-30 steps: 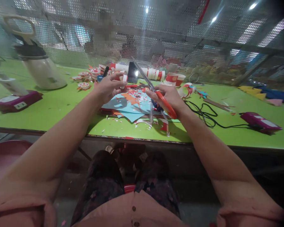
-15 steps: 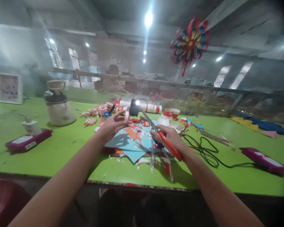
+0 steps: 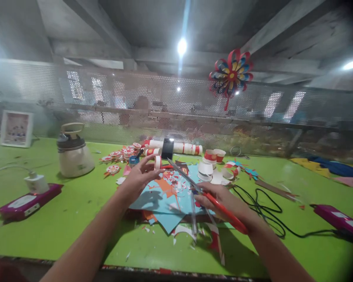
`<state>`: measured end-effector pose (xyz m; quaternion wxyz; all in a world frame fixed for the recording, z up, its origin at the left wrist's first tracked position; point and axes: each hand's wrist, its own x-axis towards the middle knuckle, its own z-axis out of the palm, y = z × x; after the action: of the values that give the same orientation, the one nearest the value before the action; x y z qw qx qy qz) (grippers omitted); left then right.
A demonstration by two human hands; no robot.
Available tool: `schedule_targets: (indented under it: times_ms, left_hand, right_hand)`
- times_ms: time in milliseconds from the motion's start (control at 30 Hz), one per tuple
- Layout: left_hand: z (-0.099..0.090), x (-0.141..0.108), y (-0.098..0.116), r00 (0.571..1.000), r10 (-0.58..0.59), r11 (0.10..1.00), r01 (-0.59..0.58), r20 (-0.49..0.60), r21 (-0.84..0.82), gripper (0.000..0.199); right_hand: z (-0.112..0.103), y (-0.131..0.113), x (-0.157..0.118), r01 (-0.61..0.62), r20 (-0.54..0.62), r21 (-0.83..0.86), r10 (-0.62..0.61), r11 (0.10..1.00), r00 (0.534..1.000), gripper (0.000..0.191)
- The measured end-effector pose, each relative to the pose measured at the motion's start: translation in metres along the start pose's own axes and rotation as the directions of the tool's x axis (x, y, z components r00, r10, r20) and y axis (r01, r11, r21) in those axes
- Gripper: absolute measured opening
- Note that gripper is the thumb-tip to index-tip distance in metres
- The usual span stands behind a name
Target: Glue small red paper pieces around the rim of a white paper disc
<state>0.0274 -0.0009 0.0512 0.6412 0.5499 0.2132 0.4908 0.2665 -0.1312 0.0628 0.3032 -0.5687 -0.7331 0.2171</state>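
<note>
Between the fingertips of my left hand [image 3: 138, 180] is a small white and red paper piece [image 3: 158, 161], which looks cut from a paper cup. My right hand [image 3: 220, 197] grips a pair of scissors with red handles [image 3: 225, 211]; the blades point up and left, nearly together, their tips a little right of the paper piece and apart from it. Beneath both hands, light blue paper sheets [image 3: 148, 197] lie covered with red, white and orange scraps [image 3: 166, 187]. A clear stick-like object [image 3: 193, 219] lies below my right hand, its kind unclear.
Paper cups [image 3: 210, 156], a black phone [image 3: 167, 149] and a long row of stacked cups [image 3: 179, 147] stand behind. Round red-white paper pieces [image 3: 112, 169] and a blue jar [image 3: 133, 160] are left of them. Purple power strips [image 3: 26, 201] flank the work; a black cable [image 3: 261, 211] coils right.
The camera view has tilted up, so the table sits lower in the picture. My left hand still holds the paper piece, and my right hand still grips the scissors.
</note>
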Motion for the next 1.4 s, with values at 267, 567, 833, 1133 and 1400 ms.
schedule_targets:
  times_ms: [267,567,833,1133,1400]
  left_hand:
    - [-0.002,0.001,-0.004,0.998,-0.050,0.998,0.050,0.027,-0.024,0.047]
    - [0.001,-0.001,-0.004,0.999,-0.006,1.000,0.006,0.036,0.002,0.055]
    - [-0.005,0.001,-0.003,1.000,0.005,0.995,-0.007,-0.023,-0.100,0.061]
    - [-0.008,-0.001,-0.003,1.000,0.004,0.996,-0.001,0.025,-0.085,0.064]
    - [-0.009,-0.001,-0.002,0.999,0.020,1.000,-0.020,0.028,0.000,0.065]
  right_hand:
    - [0.001,-0.002,-0.002,-0.068,-0.008,-0.043,0.068,0.997,0.998,0.033]
    - [0.011,-0.005,0.000,-0.068,-0.041,-0.066,0.066,0.995,0.997,0.040]
    - [0.018,0.001,0.013,-0.024,-0.154,-0.078,0.011,0.997,0.988,0.038]
    - [0.019,0.012,0.011,-0.026,-0.196,-0.107,0.005,0.994,0.981,0.040]
    - [0.017,0.010,0.005,-0.034,-0.168,-0.075,0.021,0.997,0.986,0.048]
